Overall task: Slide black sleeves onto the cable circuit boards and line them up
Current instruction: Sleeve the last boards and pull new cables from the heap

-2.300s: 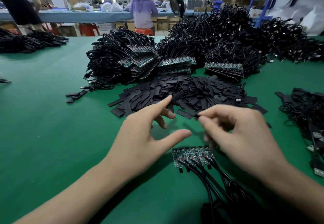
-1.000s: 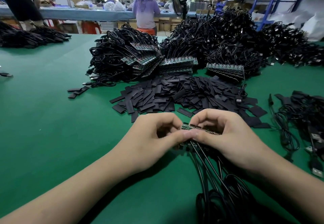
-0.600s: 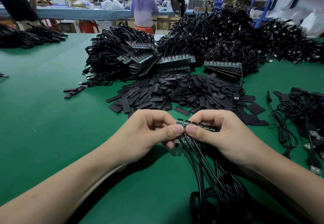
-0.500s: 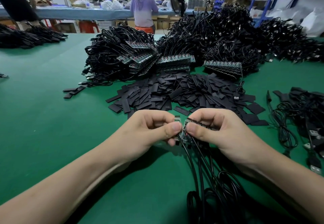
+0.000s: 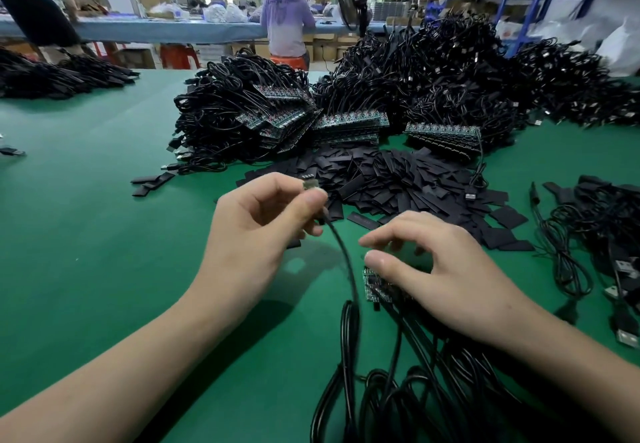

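Circuit board [image 5: 310,184] sits pinched in your left hand [image 5: 263,234], thumb against forefinger, held up off the green table [image 5: 86,234]. Its black cable [image 5: 343,255] hangs down and back toward you into the coil. The board's free end points up and away, toward the sleeve pile [image 5: 398,179], so its long axis roughly faces the sleeves.

The nearest loose sleeve [image 5: 363,220] lies flat just beyond your right hand [image 5: 450,269], between it and the pile. Its long axis runs left-right, crosswise to the board. Right hand is the nearer one to it. Its fingers are bent over the other boards [image 5: 375,285] lying on the table, thumb tip just beside them. Can't tell whether it's pinning them or holding nothing.

My read: no sleeve on this board yet. Next, the right hand takes that sleeve and turns its mouth toward the board end.

Room: bare mat to your left, tangled cables [image 5: 588,234] on the right, cable stacks [image 5: 242,120] behind the pile. Watch that the hanging cable doesn't drag the other boards.
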The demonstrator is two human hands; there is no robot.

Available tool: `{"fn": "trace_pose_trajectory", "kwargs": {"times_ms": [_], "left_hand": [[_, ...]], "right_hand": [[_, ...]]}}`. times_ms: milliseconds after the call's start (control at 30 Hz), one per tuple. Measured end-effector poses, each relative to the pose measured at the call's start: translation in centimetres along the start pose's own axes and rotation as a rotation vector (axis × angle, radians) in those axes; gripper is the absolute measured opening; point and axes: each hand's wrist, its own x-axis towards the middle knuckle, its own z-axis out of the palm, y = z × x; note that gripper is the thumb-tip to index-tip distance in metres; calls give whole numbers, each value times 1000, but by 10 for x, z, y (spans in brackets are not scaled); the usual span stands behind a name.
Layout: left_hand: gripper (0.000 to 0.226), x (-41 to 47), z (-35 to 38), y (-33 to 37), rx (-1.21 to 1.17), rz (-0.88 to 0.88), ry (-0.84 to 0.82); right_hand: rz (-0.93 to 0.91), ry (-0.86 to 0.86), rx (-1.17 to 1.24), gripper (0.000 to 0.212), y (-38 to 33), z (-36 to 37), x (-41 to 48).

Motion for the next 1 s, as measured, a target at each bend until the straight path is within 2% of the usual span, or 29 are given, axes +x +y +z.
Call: {"fn": "trace_pose_trajectory", "kwargs": {"times_ms": [100, 233, 333, 467, 533, 600, 700, 733, 833, 933, 1000], "left_hand": [[19, -3, 4, -1, 132, 92, -24], [15, -6, 7, 2, 65, 66, -107], [24, -5, 6, 3, 114, 34, -162], [38, -8, 2, 4, 163, -67, -404], [34, -13, 3, 6, 153, -124, -557], [30, -15, 3, 8, 157, -157, -701], [46, -16, 2, 10, 119, -254, -856], [45, -16, 1, 12, 84, -293, -888], [26, -15, 0, 16, -47, -340, -858], [35, -11, -1, 14, -12, -258, -623], [43, -11, -3, 12, 108, -141, -555]], "right_hand": [[-73, -107, 111, 30, -9, 2, -3], [-51, -203, 217, 10, -13, 4, -4], [5, -230, 503, 18, -15, 0, -2], [85, -128, 864, 15, -13, -7, -1], [112, -44, 971, 16, -12, -8, -1], [129, 23, 1048, 16, -12, -7, -1], [125, 88, 1092, 15, -11, -6, 0], [124, 108, 1098, 15, -11, -6, 0], [136, 140, 1083, 16, -8, -9, 2], [157, 143, 1011, 21, -5, -10, 3], [170, 151, 950, 23, -4, -10, 3]]}}
